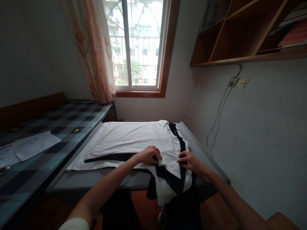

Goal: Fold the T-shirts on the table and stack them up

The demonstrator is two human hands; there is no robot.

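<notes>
A white T-shirt is spread on top of other garments on a grey table, its neckline at the far right. A black garment shows as a band beneath it, with more white cloth at the bottom of the stack. My left hand pinches the near sleeve of the white T-shirt by its hem. Lying over the sleeve's right edge and the black cloth, my right hand has its fingers apart. Black and white sleeves hang over the table's near edge.
The grey table runs up to the right wall. To the left is a bed with checked cover and loose papers. A window and curtain are ahead; a wooden shelf and a cord hang at right.
</notes>
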